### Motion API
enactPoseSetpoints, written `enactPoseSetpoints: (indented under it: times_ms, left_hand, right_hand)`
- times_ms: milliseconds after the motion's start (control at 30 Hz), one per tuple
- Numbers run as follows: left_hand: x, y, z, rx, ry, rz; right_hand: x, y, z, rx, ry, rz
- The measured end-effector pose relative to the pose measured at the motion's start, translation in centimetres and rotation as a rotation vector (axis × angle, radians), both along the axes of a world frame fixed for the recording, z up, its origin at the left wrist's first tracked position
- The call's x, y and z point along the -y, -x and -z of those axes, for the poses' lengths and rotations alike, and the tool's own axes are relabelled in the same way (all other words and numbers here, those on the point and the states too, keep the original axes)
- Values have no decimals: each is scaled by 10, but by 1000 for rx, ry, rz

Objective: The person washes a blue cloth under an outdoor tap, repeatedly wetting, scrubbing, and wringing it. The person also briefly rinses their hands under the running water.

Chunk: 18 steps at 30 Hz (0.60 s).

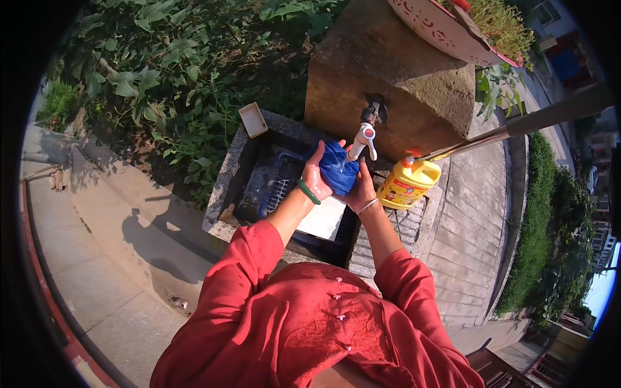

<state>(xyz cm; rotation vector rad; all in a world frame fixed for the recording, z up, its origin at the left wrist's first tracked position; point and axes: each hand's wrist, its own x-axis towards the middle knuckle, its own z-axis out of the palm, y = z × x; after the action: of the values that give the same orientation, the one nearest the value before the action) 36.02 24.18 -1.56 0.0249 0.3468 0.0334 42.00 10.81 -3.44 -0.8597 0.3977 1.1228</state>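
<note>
Both hands hold a wet, bunched blue cloth (338, 169) just under the white tap (363, 140). My left hand (316, 172), with a green bangle at its wrist, grips the cloth from the left side. My right hand (361, 188), wearing a thin pale bracelet, supports it from the right and below. Beneath them is the stone sink (225, 194), holding a blue-rimmed item with bristles or slats (279, 186) and a white flat board (322, 218). Water seems to run from the tap onto the cloth.
A yellow detergent jug (407, 182) with a red pump stands on the ribbed slab (383, 237) right of the basin. An empty cream soap dish (253, 120) sits on the sink's back left corner. Behind rises a concrete block (388, 77) bearing an enamel basin (436, 29). Leafy plants grow at left.
</note>
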Motion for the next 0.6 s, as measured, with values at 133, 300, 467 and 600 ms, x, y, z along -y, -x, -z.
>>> enactPoseSetpoints:
  times_ms: [133, 300, 467, 600]
  left_hand:
    - [-11, -2, 13, -87, -262, 40]
    - [-26, -5, 26, -265, -446, -35]
    - [-43, -8, 95, -279, -183, 152]
    - [2, 4, 60, -177, -94, 210]
  right_hand:
    - [9, -8, 24, -81, 44, -181]
    - [-4, -12, 37, 430, 369, 218]
    - [-42, 58, -50, 1510, 552, -12]
    - [-48, 24, 2, 1152, 818, 16]
